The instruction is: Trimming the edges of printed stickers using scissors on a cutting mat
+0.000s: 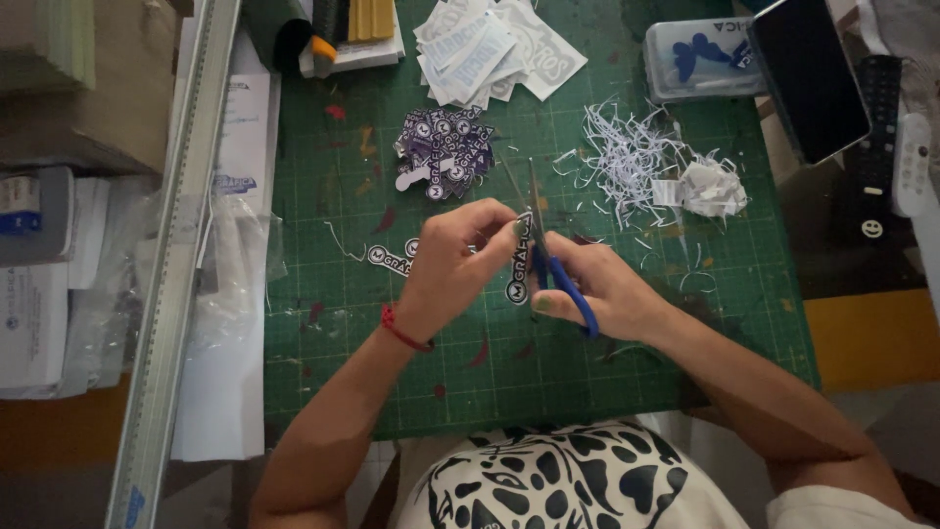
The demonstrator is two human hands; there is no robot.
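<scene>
Centrally, left hand (452, 257) fingers pinch thin sticker strip (517, 286): light, floppy; hold near cut. Right hand (597, 292) fingers grip blue-handled scissors (548, 257).

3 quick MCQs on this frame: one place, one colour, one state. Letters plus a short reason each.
1. Where is the heap of paper shreds?
A. on the cutting mat, beyond the hands
B. on the person's lap
C. on the dark tablet

2. Colour of the scissors' handles?
A. red
B. blue
C. yellow

3. What is the left hand doing?
A. lying flat and empty
B. gripping the metal ruler
C. pinching a sticker strip at the blades

Key: 1 A, shreds lie on green mat. 2 B, blue loop in the right hand. 3 C, fingertips meet on the strip.
</scene>
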